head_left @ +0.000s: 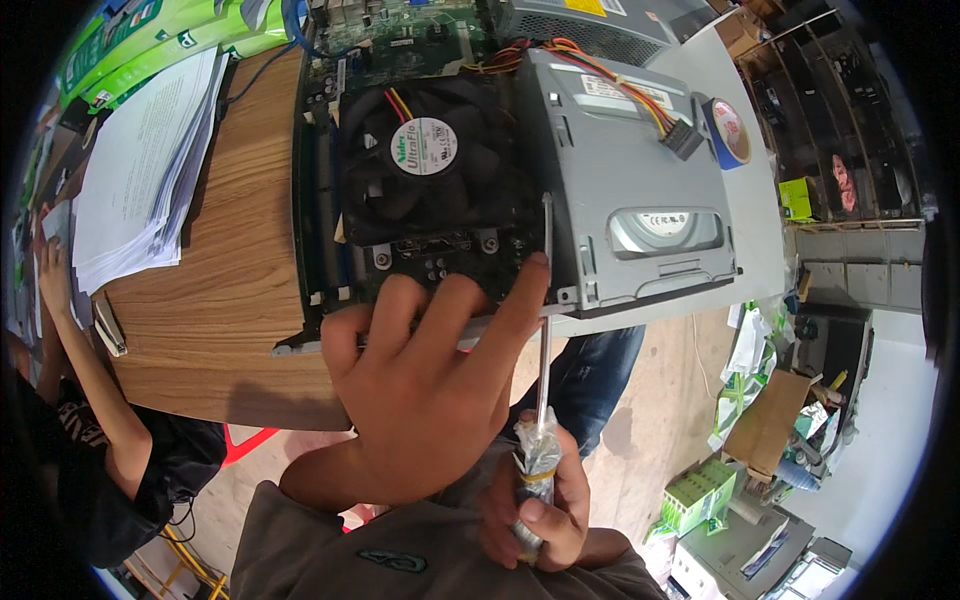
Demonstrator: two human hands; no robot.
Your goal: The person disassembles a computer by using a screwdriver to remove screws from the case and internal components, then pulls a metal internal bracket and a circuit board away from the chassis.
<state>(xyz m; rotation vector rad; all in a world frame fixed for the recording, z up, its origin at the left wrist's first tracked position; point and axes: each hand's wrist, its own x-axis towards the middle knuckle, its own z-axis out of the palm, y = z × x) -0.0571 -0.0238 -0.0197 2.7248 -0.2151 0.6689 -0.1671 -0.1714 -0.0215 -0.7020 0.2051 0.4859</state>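
My right hand [565, 505] grips a long-shafted screwdriver [543, 375] by its handle, which is wrapped in clear plastic with a yellow band. The shaft reaches up over the near edge of an opened computer [480, 260], its tip in the gap between the black cooling fan [370, 200] and the grey metal drive [640, 170]. My left hand [420, 390] lies over the computer's near edge, fingers spread on the circuit board side. Its index fingertip is close beside the shaft; whether it touches cannot be made out. The left thumb is mostly hidden.
Coloured wires with a black connector [682, 138] lie on the drive. A blue tape roll [727, 132] stands right of it, and a metal power supply [590, 35] behind. Stacked papers [150, 170] cover the wooden table [240, 220] at left, near another person's arm [95, 370].
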